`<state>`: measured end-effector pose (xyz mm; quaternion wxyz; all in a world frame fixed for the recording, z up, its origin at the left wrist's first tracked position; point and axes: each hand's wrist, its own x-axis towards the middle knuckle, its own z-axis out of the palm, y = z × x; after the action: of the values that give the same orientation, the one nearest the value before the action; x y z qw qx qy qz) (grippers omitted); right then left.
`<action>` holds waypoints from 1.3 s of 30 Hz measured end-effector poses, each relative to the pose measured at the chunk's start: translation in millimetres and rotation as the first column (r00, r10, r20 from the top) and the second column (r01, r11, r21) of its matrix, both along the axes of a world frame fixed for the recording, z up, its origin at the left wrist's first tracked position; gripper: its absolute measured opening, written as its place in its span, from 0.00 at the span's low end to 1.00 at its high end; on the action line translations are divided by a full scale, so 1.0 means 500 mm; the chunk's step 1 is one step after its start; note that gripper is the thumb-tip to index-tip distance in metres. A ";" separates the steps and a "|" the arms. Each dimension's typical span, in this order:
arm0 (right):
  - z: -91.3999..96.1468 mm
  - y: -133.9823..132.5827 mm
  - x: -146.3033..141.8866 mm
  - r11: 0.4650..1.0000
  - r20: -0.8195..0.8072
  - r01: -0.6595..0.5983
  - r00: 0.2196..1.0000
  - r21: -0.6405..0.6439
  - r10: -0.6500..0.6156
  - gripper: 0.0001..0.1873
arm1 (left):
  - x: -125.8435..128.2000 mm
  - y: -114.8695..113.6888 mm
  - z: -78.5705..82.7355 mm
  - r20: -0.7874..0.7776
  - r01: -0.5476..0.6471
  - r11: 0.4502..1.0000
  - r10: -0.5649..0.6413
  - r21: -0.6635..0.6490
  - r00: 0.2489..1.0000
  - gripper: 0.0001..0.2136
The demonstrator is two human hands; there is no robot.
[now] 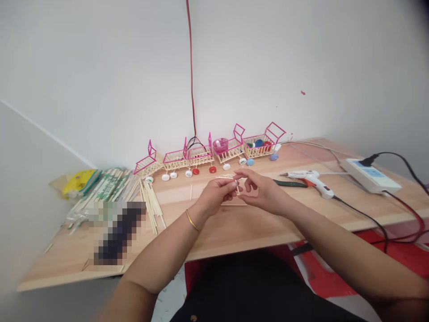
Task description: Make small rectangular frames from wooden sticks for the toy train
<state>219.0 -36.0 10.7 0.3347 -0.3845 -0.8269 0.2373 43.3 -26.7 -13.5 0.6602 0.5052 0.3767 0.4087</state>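
Stick carts (208,154) stand behind the hands (216,194) on the table (234,228), glue gun (311,179) right, loose sticks (150,201) left.

White wall (301,53) evenly lit, red-and-black cable (191,67) hung down it, pale wooden table (234,228) set against it, red floor (404,250) seen below.

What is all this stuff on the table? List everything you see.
table: one, light wood, against white wall
stick carts: several in a row, pink and pale, back edge
bottle caps: many, white, red, blue, under and inside carts
bowl: one, pink, among the carts
glue gun: one, white, right of hands
power strip: one, white, far right
wire: one, red and black, up the wall
wrapped sticks: bundle, green-white, left
loose sticks: many, pale, beside bundle
yellow packet: one, far left
thin sticks: few, pale, between the hands
bangle: one, gold, left wrist
left hand: pinching thin sticks
right hand: fingertips at the sticks
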 end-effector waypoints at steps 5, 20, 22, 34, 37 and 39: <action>0.014 -0.003 -0.004 0.994 0.013 -0.057 0.998 0.089 0.056 0.31 | -0.034 0.015 0.042 0.068 -0.075 0.997 0.077 -0.027 0.995 0.15; 0.015 0.096 -0.224 0.995 0.565 -0.098 0.821 0.001 0.080 0.13 | -0.248 0.059 0.020 -0.088 -0.608 0.770 0.631 0.192 0.771 0.12; 0.002 0.102 -0.280 0.996 0.597 -0.085 0.799 -0.010 0.074 0.16 | -0.262 0.065 0.011 -0.074 -0.648 0.742 0.666 0.170 0.743 0.12; 0.001 0.117 -0.295 0.997 0.618 -0.075 0.785 0.031 0.040 0.10 | -0.268 0.051 0.021 -0.234 -0.443 0.772 0.584 0.456 0.778 0.10; 0.022 0.115 -0.250 0.993 0.533 -0.091 0.845 0.078 0.036 0.09 | -0.247 0.045 0.019 -0.393 -0.211 0.802 0.480 0.560 0.784 0.10; 0.026 0.113 -0.231 0.993 0.473 -0.081 0.881 0.091 0.029 0.10 | -0.232 0.040 0.017 -0.470 -0.092 0.818 0.414 0.568 0.779 0.10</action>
<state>103.5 20.6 23.5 0.1376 -0.3883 -0.9055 0.1014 -72.7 -6.6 -5.1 0.2915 0.7038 0.5011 0.4106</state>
